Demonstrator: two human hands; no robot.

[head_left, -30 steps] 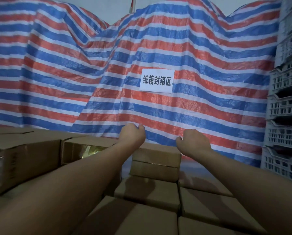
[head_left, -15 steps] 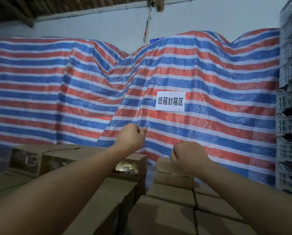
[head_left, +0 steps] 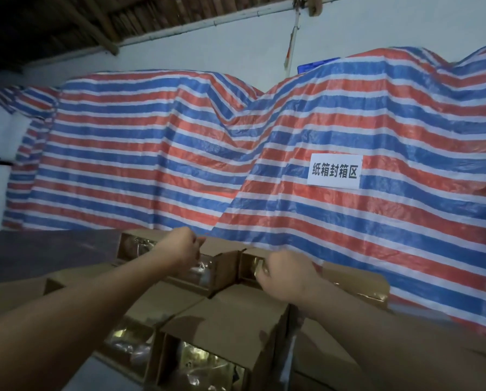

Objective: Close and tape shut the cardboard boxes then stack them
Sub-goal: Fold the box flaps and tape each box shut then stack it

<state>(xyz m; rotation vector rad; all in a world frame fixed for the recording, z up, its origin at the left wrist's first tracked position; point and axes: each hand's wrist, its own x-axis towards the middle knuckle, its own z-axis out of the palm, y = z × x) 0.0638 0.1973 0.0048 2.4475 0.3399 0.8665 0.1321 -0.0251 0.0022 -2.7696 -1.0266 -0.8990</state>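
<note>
While both arms reach forward, your left hand point(head_left: 184, 245) is curled into a fist at lower centre of the frame, holding nothing visible. Your right hand point(head_left: 288, 273) is curled too, right of it; can't tell if it grips anything. Cardboard boxes point(head_left: 224, 320) lie below and just behind both hands, open ends showing shiny contents. Striped tarp point(head_left: 264, 165) with a white sign point(head_left: 334, 171) fills the background.

View tilted up — hands point(head_left: 184, 246) now fisted over boxes point(head_left: 224, 320).
</note>
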